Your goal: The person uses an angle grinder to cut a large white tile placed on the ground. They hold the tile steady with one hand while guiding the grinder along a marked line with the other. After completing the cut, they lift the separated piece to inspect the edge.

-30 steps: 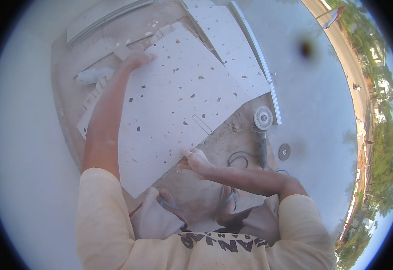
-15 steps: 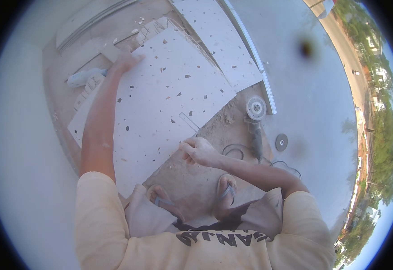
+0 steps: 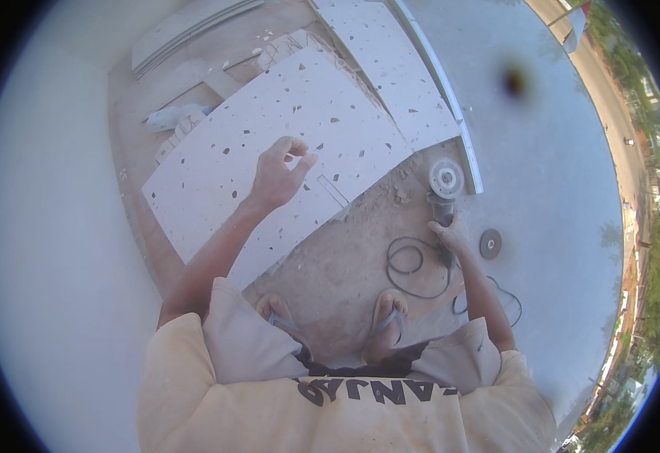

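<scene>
My right hand (image 3: 452,235) is wrapped round the body of an angle grinder (image 3: 442,208), which lies on the dusty floor with its pale disc (image 3: 446,178) pointing away from me. Over the large white speckled slab (image 3: 269,106) hovers my left hand (image 3: 281,172), its fingers half curled and the thumb apart from them; I see nothing in it. A narrow rectangle outline (image 3: 333,191) is marked on the slab at its near right edge, just right of the left hand.
A black cord (image 3: 405,260) loops beside the grinder, and a loose dark disc (image 3: 491,244) lies right of it. Behind is another speckled slab (image 3: 390,68) with a metal straightedge (image 3: 451,98) along it. Stacked boards (image 3: 186,34) and a pale bottle (image 3: 171,118) lie far left.
My right hand has moved from the slab's near edge rightward onto the grinder and taken hold of it. The left hand has left the slab's far left edge and come nearer, toward the middle.
</scene>
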`<control>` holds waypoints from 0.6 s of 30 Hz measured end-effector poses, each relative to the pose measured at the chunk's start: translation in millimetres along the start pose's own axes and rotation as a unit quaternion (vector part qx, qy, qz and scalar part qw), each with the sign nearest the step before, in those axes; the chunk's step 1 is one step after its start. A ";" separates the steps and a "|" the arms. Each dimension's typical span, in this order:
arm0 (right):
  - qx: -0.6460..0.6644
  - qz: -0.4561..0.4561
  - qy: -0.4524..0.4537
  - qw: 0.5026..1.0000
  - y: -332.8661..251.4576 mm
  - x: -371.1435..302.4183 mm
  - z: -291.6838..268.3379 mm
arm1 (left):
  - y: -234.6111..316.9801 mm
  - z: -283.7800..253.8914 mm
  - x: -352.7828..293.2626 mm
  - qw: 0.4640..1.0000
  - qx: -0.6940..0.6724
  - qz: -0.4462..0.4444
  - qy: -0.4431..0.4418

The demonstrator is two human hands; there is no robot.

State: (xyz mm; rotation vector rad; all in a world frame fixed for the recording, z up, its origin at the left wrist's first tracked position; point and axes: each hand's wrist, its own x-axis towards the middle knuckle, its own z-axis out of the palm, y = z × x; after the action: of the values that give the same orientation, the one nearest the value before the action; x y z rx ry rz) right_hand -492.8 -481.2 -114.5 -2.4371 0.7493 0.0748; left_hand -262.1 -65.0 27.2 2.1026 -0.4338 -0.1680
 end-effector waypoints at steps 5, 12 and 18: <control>0.158 0.121 -0.171 0.965 -21.4 8.0 -22.9 | 41.5 42.4 -76.7 0.979 -0.089 -0.086 -0.165; 0.349 0.090 -0.132 0.923 -107.9 -60.8 -55.3 | 59.7 115.2 -142.5 0.898 -0.202 -0.142 -0.364; 0.497 0.093 -0.142 0.851 -187.5 -87.1 -69.5 | 100.5 145.3 -140.4 0.869 -0.295 -0.132 -0.375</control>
State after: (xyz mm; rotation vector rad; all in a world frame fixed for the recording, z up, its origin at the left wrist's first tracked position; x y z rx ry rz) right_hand -474.4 -349.8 58.7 -1.3238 0.6512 0.0910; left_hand -458.1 -176.9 26.0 1.4078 -0.4616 -1.1573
